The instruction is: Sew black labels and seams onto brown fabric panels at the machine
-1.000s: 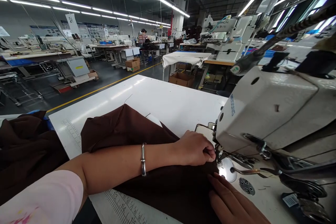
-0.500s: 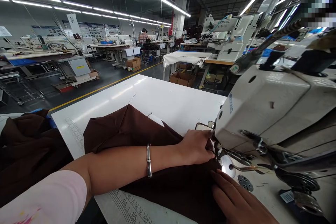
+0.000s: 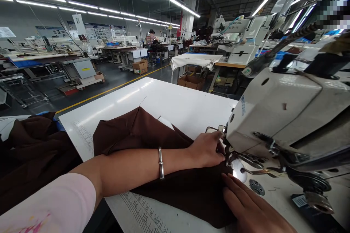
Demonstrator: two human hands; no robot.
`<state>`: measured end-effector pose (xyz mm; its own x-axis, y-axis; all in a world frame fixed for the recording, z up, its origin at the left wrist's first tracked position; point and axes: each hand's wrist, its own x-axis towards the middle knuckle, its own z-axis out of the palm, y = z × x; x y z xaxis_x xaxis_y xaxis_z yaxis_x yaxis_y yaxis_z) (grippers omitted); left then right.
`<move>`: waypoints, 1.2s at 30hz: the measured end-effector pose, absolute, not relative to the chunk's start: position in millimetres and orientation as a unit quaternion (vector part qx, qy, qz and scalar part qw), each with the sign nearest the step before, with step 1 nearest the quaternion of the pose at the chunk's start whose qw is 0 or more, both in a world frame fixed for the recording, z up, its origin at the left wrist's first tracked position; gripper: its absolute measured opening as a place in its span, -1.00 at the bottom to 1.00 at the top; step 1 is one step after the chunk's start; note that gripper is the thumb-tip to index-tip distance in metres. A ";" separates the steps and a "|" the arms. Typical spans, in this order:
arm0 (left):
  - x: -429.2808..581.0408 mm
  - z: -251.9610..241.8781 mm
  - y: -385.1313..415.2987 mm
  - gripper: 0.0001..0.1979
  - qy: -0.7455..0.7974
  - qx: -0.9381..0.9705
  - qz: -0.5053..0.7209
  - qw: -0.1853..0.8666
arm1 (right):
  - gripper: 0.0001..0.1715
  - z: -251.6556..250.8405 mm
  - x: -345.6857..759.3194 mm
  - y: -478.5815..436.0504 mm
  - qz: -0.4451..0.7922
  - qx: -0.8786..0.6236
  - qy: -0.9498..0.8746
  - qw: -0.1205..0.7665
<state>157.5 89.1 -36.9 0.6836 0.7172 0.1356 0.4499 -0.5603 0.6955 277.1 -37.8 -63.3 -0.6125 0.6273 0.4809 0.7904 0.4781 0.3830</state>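
Observation:
A dark brown cloth (image 3: 153, 142) lies on the white sewing table (image 3: 169, 102), running under the presser foot of a white sewing machine (image 3: 284, 113). My left hand (image 3: 208, 150) rests on the cloth right at the needle, fingers curled and pinching the fabric edge. A metal bangle (image 3: 160, 163) circles that wrist. My right hand (image 3: 254, 209) lies flat on the cloth in front of the needle plate, fingers stretched out and pressing it down.
More brown cloth (image 3: 32, 153) is heaped at the left edge. A ruler scale (image 3: 142, 209) is printed along the table's near side. Beyond are an aisle with a yellow line (image 3: 109, 90), cardboard boxes (image 3: 140, 67), other machines (image 3: 240, 40) and a person (image 3: 150, 38) far back.
The view has shifted slightly, so table and cloth sit a little to the right. My left hand has crept closer to the needle. The right hand still lies flat.

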 end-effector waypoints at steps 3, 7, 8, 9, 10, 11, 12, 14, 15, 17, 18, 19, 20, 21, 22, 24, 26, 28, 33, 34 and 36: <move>157.9 -37.5 90.7 -0.73 0.337 0.864 0.205 0.312 | -0.61 -59.3 276.5 -38.5 -0.278 -0.433 -0.848 0.124; 158.0 -37.7 90.9 -0.75 0.327 0.879 0.185 0.293 | -0.59 -53.9 275.3 -42.6 -0.264 -0.430 -0.853 0.137; 157.4 -36.9 90.3 -0.77 0.326 0.884 0.179 0.283 | -0.59 -53.5 275.5 -43.6 -0.264 -0.429 -0.852 0.141; 156.3 -35.4 89.2 -0.77 0.326 0.890 0.172 0.270 | -0.59 -53.6 275.9 -44.5 -0.263 -0.431 -0.851 0.143; 154.3 -33.3 87.5 -0.76 0.327 0.894 0.167 0.256 | -0.60 -54.1 276.6 -45.3 -0.258 -0.438 -0.850 0.141; 151.1 -30.5 85.0 -0.74 0.328 0.899 0.161 0.242 | -0.61 -54.8 277.3 -46.1 -0.250 -0.445 -0.849 0.138; 146.6 -27.1 81.5 -0.70 0.329 0.903 0.158 0.226 | -0.62 -55.5 277.8 -46.8 -0.242 -0.453 -0.848 0.135; 133.3 -19.5 70.9 -0.62 0.324 0.913 0.170 0.179 | -0.63 -56.1 277.7 -48.2 -0.230 -0.466 -0.844 0.132; 124.7 -15.8 63.8 -0.60 0.318 0.917 0.186 0.153 | -0.64 -55.8 277.0 -48.9 -0.226 -0.471 -0.843 0.132; 106.0 -10.2 46.5 -0.64 0.288 0.921 0.236 0.117 | -0.63 -53.3 274.5 -50.6 -0.225 -0.475 -0.839 0.144; 97.0 -8.8 36.8 -0.67 0.266 0.920 0.264 0.113 | -0.63 -51.4 272.9 -51.7 -0.216 -0.475 -0.840 0.151; 88.9 -8.5 26.7 -0.70 0.241 0.919 0.286 0.121 | -0.64 -49.1 271.4 -52.9 -0.203 -0.473 -0.843 0.157; 82.5 -9.2 16.9 -0.71 0.216 0.920 0.300 0.134 | -0.65 -46.9 270.2 -54.2 -0.184 -0.472 -0.847 0.162; 78.1 -11.0 7.8 -0.71 0.193 0.922 0.303 0.146 | -0.66 -44.9 269.4 -55.4 -0.163 -0.468 -0.852 0.167; 76.0 -13.5 -0.1 -0.67 0.177 0.926 0.297 0.153 | -0.67 -43.6 269.1 -56.4 -0.140 -0.465 -0.857 0.173; 79.0 -19.7 -10.5 -0.53 0.169 0.937 0.270 0.141 | -0.71 -43.4 269.9 -57.2 -0.102 -0.459 -0.862 0.192; 89.1 -25.7 -12.4 -0.49 0.184 0.946 0.246 0.100 | -0.73 -46.4 272.0 -56.1 -0.090 -0.454 -0.857 0.228; 101.2 -29.7 -7.5 -0.58 0.199 0.949 0.240 0.049 | -0.73 -50.6 273.9 -53.8 -0.095 -0.453 -0.846 0.265; 107.8 -30.9 7.4 -0.74 0.179 0.948 0.262 -0.009 | -0.79 -53.3 269.2 -49.9 -0.014 -0.489 -0.815 0.310; 104.5 -30.7 8.2 -0.75 0.172 0.949 0.265 -0.009 | -0.81 -52.3 266.7 -50.1 0.022 -0.498 -0.807 0.317; 96.8 -30.8 8.2 -0.75 0.160 0.949 0.270 0.010 | -0.80 -49.9 261.4 -51.1 0.092 -0.510 -0.785 0.338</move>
<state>96.8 8.2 -30.8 0.8027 0.3100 0.5095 0.2992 -0.9483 0.1058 261.4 -51.1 -49.9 -0.2509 0.8640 0.4366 0.7390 0.4623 -0.4901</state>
